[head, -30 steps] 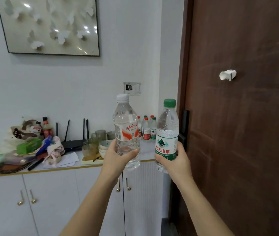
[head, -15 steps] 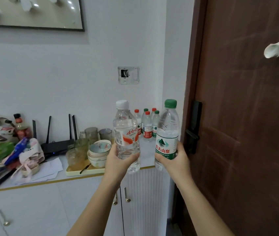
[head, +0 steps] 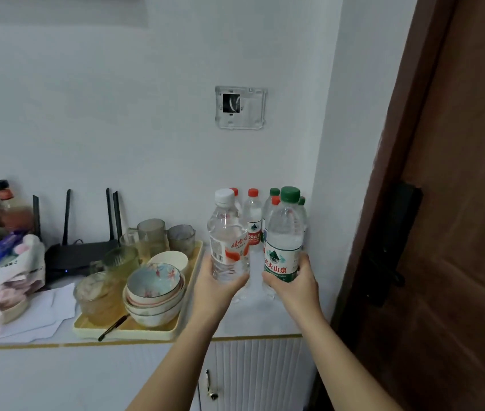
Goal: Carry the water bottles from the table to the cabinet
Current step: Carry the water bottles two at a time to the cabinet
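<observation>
The person has stepped right up to the white cabinet (head: 253, 321) since a second ago; its top now fills the middle of the view, and both bottles have come down from chest height to just above it. The left hand (head: 216, 287) is wrapped around the clear plastic bottle with a white cap and red-orange label (head: 228, 235), and the right hand (head: 294, 284) grips the clear plastic bottle with a green cap and green-and-white label (head: 285, 235). Both stand upright, over the bare corner beside the yellow tray of bowls and glasses (head: 186, 304). I'd judge the carry is nearly done, with only the setting-down left. The cluster of small red- and green-capped bottles (head: 253, 223) by the wall is mostly hidden behind the held pair, so I can't count them. Whether the bottle bases already touch the top is unclear.
</observation>
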Action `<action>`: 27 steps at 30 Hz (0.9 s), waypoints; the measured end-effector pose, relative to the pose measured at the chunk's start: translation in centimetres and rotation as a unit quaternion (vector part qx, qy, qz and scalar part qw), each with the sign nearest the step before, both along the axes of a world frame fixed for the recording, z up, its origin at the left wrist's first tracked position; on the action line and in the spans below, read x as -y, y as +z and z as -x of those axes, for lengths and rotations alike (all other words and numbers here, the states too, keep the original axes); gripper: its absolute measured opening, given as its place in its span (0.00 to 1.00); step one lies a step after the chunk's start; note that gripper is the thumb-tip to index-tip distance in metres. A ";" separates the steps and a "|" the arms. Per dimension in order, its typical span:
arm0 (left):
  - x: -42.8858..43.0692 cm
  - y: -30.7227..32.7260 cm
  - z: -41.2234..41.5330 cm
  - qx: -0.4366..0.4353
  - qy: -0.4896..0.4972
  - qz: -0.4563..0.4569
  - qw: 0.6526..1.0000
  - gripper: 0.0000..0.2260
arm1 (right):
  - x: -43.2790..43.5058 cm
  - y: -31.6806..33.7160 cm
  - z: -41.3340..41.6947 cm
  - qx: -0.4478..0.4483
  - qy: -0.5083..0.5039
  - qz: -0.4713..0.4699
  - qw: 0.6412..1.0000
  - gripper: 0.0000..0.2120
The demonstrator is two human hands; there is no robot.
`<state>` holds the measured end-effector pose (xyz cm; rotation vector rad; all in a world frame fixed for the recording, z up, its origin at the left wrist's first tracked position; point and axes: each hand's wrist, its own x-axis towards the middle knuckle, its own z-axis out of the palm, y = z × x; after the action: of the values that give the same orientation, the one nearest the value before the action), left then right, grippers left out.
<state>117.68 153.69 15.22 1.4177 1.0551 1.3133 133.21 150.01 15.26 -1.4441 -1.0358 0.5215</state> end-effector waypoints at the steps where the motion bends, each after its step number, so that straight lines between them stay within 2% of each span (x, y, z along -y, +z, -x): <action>1: -0.8 -0.6 -0.3 -0.005 0.007 0.008 1.000 0.26 | -0.8 -0.8 -0.2 -0.004 -0.001 0.009 1.000 0.29; 7: -5.0 -4.2 -0.6 -0.058 0.030 0.030 0.997 0.30 | -4.4 -5.5 -1.0 -0.008 -0.006 0.055 0.998 0.30; 11: -6.6 -5.9 -1.0 -0.092 0.044 0.039 0.994 0.26 | -6.2 -7.6 -1.1 -0.003 -0.014 0.068 0.998 0.30; 16: -8.4 -8.0 -1.3 -0.130 0.038 0.044 0.990 0.27 | -7.9 -9.3 -1.2 0.001 -0.018 0.082 0.996 0.30; 27: -10.8 -11.4 -1.0 -0.133 0.028 0.068 0.988 0.27 | -10.1 -10.7 -1.3 -0.003 0.004 0.097 0.995 0.30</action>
<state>118.72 164.46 3.86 1.4955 1.3448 1.0877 134.54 160.07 4.56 -1.6088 -1.0075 0.6465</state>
